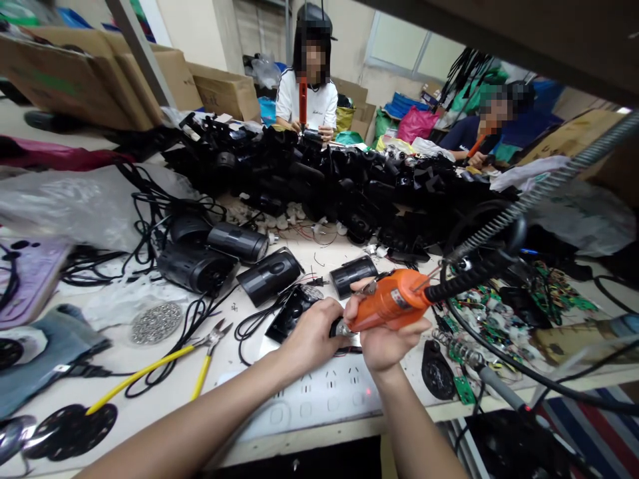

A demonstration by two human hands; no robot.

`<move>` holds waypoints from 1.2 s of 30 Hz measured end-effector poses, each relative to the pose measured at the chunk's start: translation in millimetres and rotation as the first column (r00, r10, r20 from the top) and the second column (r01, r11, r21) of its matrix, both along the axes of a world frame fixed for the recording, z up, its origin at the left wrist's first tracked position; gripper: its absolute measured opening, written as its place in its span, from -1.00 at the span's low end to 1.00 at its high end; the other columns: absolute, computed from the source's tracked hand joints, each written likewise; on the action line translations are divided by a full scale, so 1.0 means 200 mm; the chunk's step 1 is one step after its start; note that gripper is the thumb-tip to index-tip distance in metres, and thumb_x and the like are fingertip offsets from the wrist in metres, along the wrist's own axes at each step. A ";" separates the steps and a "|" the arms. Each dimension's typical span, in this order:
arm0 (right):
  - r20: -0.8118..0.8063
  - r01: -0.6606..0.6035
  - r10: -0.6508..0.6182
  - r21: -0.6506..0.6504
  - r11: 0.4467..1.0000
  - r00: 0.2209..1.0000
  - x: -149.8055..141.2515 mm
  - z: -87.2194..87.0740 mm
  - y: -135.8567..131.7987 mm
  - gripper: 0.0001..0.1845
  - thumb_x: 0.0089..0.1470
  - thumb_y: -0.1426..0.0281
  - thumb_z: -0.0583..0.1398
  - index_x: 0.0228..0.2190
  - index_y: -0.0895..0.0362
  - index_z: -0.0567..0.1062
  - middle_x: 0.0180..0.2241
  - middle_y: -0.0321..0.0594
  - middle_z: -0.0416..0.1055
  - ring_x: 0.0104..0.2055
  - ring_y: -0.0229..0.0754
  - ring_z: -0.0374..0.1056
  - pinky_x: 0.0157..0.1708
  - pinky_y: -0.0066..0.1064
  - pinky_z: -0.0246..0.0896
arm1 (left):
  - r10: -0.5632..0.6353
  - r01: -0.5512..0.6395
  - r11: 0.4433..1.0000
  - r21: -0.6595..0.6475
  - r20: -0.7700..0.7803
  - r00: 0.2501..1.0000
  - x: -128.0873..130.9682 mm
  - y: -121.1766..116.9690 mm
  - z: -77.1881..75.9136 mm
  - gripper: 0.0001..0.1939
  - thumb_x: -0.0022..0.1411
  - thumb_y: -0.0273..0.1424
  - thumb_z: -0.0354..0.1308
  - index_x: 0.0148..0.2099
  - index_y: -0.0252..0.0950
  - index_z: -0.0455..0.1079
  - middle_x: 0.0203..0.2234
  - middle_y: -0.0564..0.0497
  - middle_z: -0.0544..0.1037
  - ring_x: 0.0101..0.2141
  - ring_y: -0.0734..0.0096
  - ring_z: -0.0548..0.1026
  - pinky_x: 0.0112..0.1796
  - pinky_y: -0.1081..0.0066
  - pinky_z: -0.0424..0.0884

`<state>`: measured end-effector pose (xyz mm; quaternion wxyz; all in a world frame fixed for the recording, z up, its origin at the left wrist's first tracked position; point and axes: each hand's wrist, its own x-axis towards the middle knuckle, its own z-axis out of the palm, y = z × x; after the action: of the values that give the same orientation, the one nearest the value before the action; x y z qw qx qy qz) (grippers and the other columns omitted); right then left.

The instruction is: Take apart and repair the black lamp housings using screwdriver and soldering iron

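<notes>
- The off-white table (319,255) spans the scene, a white power strip (319,401) with a lit red light at its near edge.
- Beyond the table are pale walls and a window; one person in a white shirt (324,101) sits at the far side, another in dark clothes (456,136) at far right.
- Brown cardboard boxes (224,93) stand far left, their contents impossible to tell; a pink bag (418,125) lies far right.
- A round heap of small silver screws (156,322) lies at left, near yellow-handled cutters (160,366).
- Dark cylindrical housings (272,274) lie beyond the hands, before a large black heap of parts (299,169); green circuit boards (504,299) are scattered at right.
- The orange electric screwdriver (392,299) is at centre right, its long axis slanting from far right to near left, tip end leftward and down, cable end rightward.
- The right hand (387,342) has its grip closed around the screwdriver.
- The left hand (317,329) has its grip on a black part (341,327) by the tip end, mostly hidden by the fingers.
</notes>
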<state>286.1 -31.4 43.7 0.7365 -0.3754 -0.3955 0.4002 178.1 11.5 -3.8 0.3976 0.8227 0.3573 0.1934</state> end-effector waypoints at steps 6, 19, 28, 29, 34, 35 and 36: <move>-0.046 0.025 -0.025 0.006 1.000 0.999 0.01 0.05 0.00 -0.16 -0.20 -0.39 0.05 -0.34 0.12 0.48 -0.67 -0.32 0.34 -0.70 -0.19 0.22 -0.67 -0.33 0.20 | -0.023 0.023 1.000 -0.002 0.028 0.999 -0.01 -0.01 0.02 -0.76 0.01 -0.53 0.32 -0.23 -0.27 0.41 -0.26 0.01 0.46 -0.20 0.26 0.45 -0.18 0.34 0.38; -0.001 0.295 -0.295 0.034 0.955 0.955 0.15 0.11 -0.07 -0.09 -0.16 -0.40 -0.05 -0.31 0.15 0.49 -0.66 -0.29 0.36 -0.65 -0.20 0.22 -0.70 -0.41 0.12 | -0.088 0.099 0.981 0.168 -0.069 0.994 -0.01 0.00 0.04 -0.67 0.13 -0.54 0.25 -0.03 -0.24 0.46 -0.18 -0.06 0.48 -0.12 0.17 0.42 -0.11 0.25 0.39; -0.022 0.422 -0.427 -0.112 0.900 0.904 0.24 0.01 -0.07 -0.09 -0.19 -0.42 -0.09 -0.34 0.13 0.47 -0.69 -0.33 0.31 -0.70 -0.24 0.18 -0.74 -0.45 0.08 | -0.177 0.193 0.968 0.159 -0.111 0.978 0.02 0.01 0.04 -0.81 0.20 -0.48 0.18 -0.11 -0.29 0.41 -0.23 -0.08 0.44 -0.15 0.18 0.40 -0.13 0.25 0.38; -0.014 0.425 -0.429 -0.106 0.899 0.903 0.24 0.01 -0.07 -0.09 -0.21 -0.43 -0.07 -0.34 0.14 0.47 -0.69 -0.33 0.32 -0.70 -0.24 0.18 -0.74 -0.45 0.07 | -0.178 0.193 0.968 0.157 -0.104 0.979 0.02 0.01 0.05 -0.83 0.22 -0.47 0.17 -0.11 -0.28 0.40 -0.22 -0.08 0.43 -0.16 0.20 0.41 -0.14 0.25 0.38; 0.047 0.447 -0.445 -0.076 0.891 0.895 0.25 -0.03 -0.05 -0.11 -0.19 -0.41 -0.04 -0.33 0.13 0.48 -0.68 -0.33 0.33 -0.69 -0.22 0.20 -0.71 -0.42 0.07 | -0.172 0.178 0.973 0.146 -0.053 0.984 0.01 0.00 0.11 -0.84 0.24 -0.45 0.08 -0.10 -0.24 0.32 -0.18 -0.07 0.40 -0.24 0.25 0.43 -0.22 0.29 0.39; 0.065 0.458 -0.454 -0.076 0.885 0.888 0.25 -0.05 -0.04 -0.12 -0.17 -0.40 -0.04 -0.34 0.13 0.48 -0.68 -0.33 0.33 -0.68 -0.22 0.22 -0.69 -0.41 0.10 | -0.170 0.174 0.973 0.149 -0.038 0.985 0.00 0.00 0.11 -0.84 0.24 -0.47 0.06 -0.10 -0.24 0.30 -0.17 -0.07 0.39 -0.24 0.25 0.42 -0.22 0.28 0.39; 0.085 0.470 -0.464 -0.079 0.879 0.882 0.26 -0.06 -0.04 -0.13 -0.16 -0.39 -0.04 -0.34 0.14 0.48 -0.68 -0.33 0.34 -0.67 -0.21 0.24 -0.67 -0.39 0.12 | -0.165 0.166 0.974 0.152 -0.019 0.986 -0.01 -0.01 0.11 -0.84 0.24 -0.49 0.04 -0.11 -0.24 0.28 -0.18 -0.06 0.39 -0.24 0.26 0.42 -0.21 0.28 0.39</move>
<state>338.4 -38.8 32.2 0.7793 -0.5074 -0.2966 0.2176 176.3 10.5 18.1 0.3470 0.8783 0.2727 0.1841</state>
